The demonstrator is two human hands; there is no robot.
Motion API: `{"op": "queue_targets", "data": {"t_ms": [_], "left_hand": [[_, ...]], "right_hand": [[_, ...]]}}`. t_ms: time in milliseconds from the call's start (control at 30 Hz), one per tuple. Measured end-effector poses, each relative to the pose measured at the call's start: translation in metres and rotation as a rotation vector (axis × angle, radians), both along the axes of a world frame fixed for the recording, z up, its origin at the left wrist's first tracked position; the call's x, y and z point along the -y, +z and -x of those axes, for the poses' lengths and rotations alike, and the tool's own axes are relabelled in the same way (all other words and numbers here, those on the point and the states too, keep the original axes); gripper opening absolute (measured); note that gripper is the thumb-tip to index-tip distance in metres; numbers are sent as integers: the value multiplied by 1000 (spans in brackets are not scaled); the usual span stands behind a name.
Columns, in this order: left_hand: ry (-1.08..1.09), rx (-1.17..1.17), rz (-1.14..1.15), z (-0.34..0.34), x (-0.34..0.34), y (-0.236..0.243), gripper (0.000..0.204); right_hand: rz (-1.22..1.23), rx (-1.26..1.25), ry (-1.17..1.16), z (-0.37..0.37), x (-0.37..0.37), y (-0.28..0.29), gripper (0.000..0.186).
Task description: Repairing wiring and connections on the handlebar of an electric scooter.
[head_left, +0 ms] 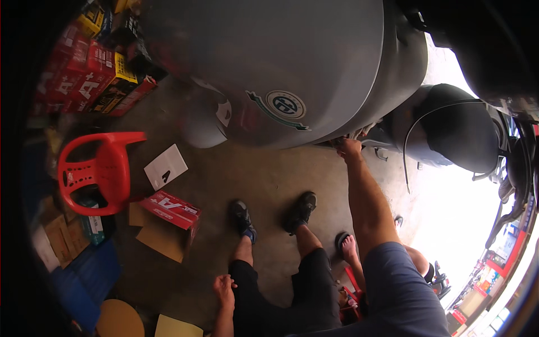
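Note:
The grey body panel of a scooter [314, 62], with a round emblem and ribbon decal, fills the upper middle. My right arm reaches out to its lower right edge. There my right hand [351, 147] is closed at a pale grey piece [362, 132], partly hidden by the fingers and too small to name. Down by my left thigh hangs my left hand [224, 289], fingers curled in, with nothing visible in them. A dark seat-like rounded part [457, 126] and a thin black cable [412, 121] lie beyond the right hand.
A red plastic chair [115, 174] stands at the left, near a white sheet [165, 167] and an opened red carton [171, 210] on the floor. Red boxes [84, 76] are stacked at the far left. Another person's sandalled foot [348, 247] is beside my right leg.

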State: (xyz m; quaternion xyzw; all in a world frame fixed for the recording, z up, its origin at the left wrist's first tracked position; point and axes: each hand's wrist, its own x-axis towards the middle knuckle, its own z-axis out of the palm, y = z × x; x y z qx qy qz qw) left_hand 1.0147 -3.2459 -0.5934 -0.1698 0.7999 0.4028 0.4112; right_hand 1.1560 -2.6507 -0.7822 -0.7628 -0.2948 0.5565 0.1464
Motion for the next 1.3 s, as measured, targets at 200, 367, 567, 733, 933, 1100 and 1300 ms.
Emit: {"op": "queue_targets", "data": {"t_ms": [200, 367, 567, 733, 933, 1100, 1300], "left_hand": [[-27, 15, 35, -4, -3, 3, 11], [-36, 25, 65, -6, -3, 0, 11], [-5, -39, 4, -5, -7, -2, 9], [-29, -5, 75, -6, -7, -1, 9], [-28, -28, 65, -10, -7, -5, 8], [-40, -18, 55, -7, -14, -2, 8], [-81, -25, 111, -6, -18, -1, 12]], "right_hand": [[-302, 359, 283, -17, -22, -10, 29], [-430, 483, 518, -46, -58, 24, 34], [-253, 488, 415, -37, -55, 26, 51], [-254, 607, 588, -22, -66, 5, 44], [-845, 467, 616, 10, -39, 40, 34], [-700, 569, 796, 66, -8, 77, 34], [-628, 479, 875, 104, 6, 77, 36]]}}
